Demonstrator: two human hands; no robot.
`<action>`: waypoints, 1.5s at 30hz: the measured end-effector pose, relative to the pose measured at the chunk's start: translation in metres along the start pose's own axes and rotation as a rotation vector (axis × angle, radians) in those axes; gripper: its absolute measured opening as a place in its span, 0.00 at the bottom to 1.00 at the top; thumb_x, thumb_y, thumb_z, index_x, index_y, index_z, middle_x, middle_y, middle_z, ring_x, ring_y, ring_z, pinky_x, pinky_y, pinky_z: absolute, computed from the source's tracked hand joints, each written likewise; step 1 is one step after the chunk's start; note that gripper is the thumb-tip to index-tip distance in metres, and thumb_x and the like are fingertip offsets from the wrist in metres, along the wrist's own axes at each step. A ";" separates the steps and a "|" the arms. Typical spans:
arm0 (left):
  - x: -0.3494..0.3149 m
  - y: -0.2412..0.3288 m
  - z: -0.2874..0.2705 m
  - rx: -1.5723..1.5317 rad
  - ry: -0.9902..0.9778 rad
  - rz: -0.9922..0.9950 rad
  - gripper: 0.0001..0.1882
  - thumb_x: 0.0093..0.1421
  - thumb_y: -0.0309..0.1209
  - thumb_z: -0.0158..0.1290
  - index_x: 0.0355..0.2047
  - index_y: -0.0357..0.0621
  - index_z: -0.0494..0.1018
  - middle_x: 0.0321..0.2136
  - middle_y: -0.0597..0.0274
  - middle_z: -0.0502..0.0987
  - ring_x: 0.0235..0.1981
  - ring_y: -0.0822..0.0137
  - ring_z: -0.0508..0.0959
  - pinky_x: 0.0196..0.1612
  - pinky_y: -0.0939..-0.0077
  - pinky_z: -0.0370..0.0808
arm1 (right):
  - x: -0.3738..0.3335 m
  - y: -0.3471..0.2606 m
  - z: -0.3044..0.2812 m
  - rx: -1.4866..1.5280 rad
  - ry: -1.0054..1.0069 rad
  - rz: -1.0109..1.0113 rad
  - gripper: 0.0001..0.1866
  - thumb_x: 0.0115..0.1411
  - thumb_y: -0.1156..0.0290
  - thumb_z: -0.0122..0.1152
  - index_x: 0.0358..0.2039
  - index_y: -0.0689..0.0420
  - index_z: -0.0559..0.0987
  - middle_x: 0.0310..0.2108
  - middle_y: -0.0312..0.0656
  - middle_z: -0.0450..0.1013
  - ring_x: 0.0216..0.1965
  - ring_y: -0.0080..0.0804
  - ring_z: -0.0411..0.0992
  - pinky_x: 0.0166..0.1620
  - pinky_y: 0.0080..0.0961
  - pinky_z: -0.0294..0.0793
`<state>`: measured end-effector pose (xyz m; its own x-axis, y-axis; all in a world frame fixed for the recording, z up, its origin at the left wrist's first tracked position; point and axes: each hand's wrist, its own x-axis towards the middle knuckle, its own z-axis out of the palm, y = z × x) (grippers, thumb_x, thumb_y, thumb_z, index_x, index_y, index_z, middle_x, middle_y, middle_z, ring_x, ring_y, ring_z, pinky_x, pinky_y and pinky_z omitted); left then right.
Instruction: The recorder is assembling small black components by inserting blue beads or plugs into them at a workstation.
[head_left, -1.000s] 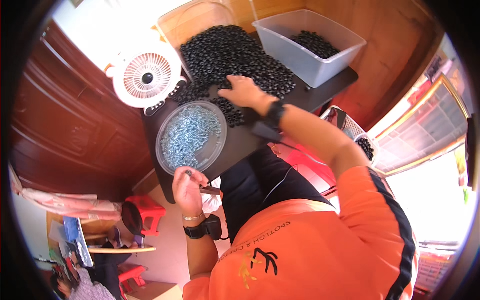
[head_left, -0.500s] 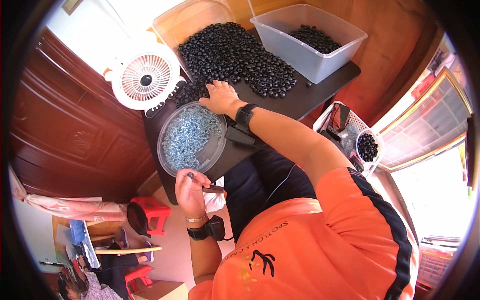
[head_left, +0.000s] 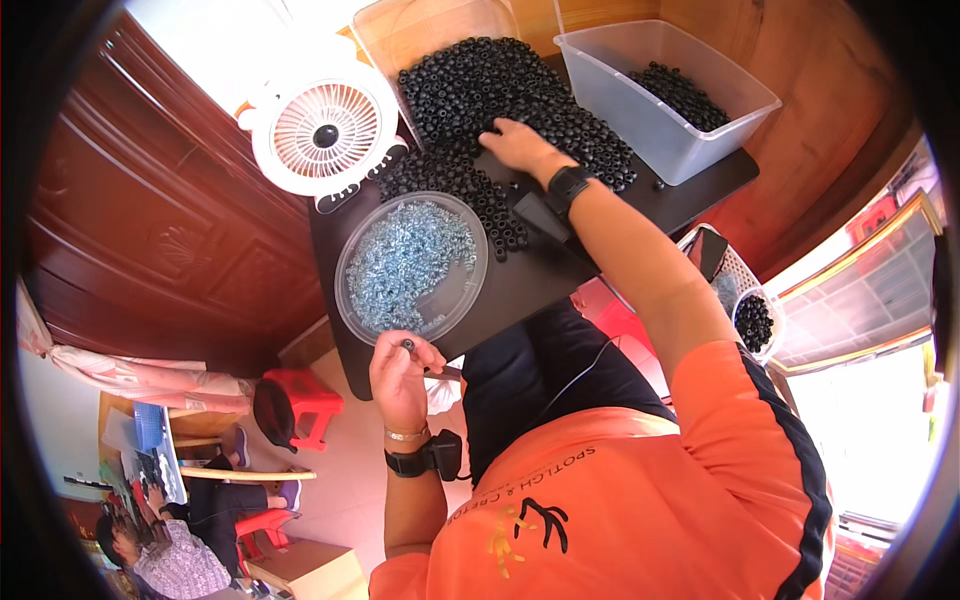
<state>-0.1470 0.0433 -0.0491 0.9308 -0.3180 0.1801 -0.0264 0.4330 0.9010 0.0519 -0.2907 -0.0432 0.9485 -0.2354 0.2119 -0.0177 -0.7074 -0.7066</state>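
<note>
My left hand (head_left: 398, 378) is closed in front of the round tub, fingers curled round a small black bead (head_left: 408, 345) with a hole that shows at the fingertips. A dark thin piece juts out beside that hand; its kind is unclear. The shallow clear round tub (head_left: 465, 300) holds many tiny pale-blue glassy beads (head_left: 405, 260). My right hand (head_left: 522, 148) reaches over the heap of black beads (head_left: 480, 90), thumb and fingertips drawn together at its surface. What they pinch is too small to make out. Under my right wrist lies a dark flat block (head_left: 541, 216).
A white fan (head_left: 325, 135) stands left of the heap on the dark table (head_left: 540, 275). At the back right is a clear bin (head_left: 640, 130) with black beads. A white basket (head_left: 745, 270) with a cup of black beads sits right of the table. A person (head_left: 180, 565) sits at lower left.
My right hand has moved from the tub's rim up and right to the heap of black beads. My left hand still holds its bead by the tub. The whole view has shifted slightly.
</note>
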 end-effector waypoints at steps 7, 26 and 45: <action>0.002 0.000 -0.001 -0.022 -0.027 -0.011 0.11 0.62 0.33 0.45 0.36 0.35 0.66 0.24 0.54 0.71 0.25 0.63 0.73 0.33 0.70 0.72 | 0.016 0.028 -0.036 -0.016 0.048 0.163 0.34 0.62 0.51 0.49 0.59 0.65 0.66 0.61 0.54 0.61 0.63 0.46 0.59 0.63 0.31 0.57; -0.001 -0.002 0.003 0.010 -0.006 0.008 0.12 0.61 0.34 0.46 0.35 0.34 0.67 0.23 0.54 0.71 0.24 0.63 0.72 0.33 0.70 0.71 | 0.003 -0.016 0.028 -0.293 -0.187 -0.062 0.36 0.63 0.47 0.46 0.66 0.55 0.57 0.66 0.50 0.53 0.67 0.51 0.48 0.67 0.39 0.51; 0.000 -0.002 0.001 0.014 -0.010 0.017 0.10 0.62 0.32 0.43 0.35 0.35 0.67 0.24 0.56 0.71 0.26 0.65 0.73 0.34 0.73 0.70 | -0.048 -0.008 0.009 -0.059 -0.147 -0.164 0.39 0.61 0.45 0.46 0.61 0.65 0.62 0.62 0.58 0.58 0.66 0.49 0.53 0.67 0.35 0.49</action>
<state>-0.1473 0.0413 -0.0502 0.9266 -0.3187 0.1995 -0.0478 0.4266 0.9032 0.0093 -0.2682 -0.0537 0.9760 -0.0173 0.2170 0.1263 -0.7668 -0.6293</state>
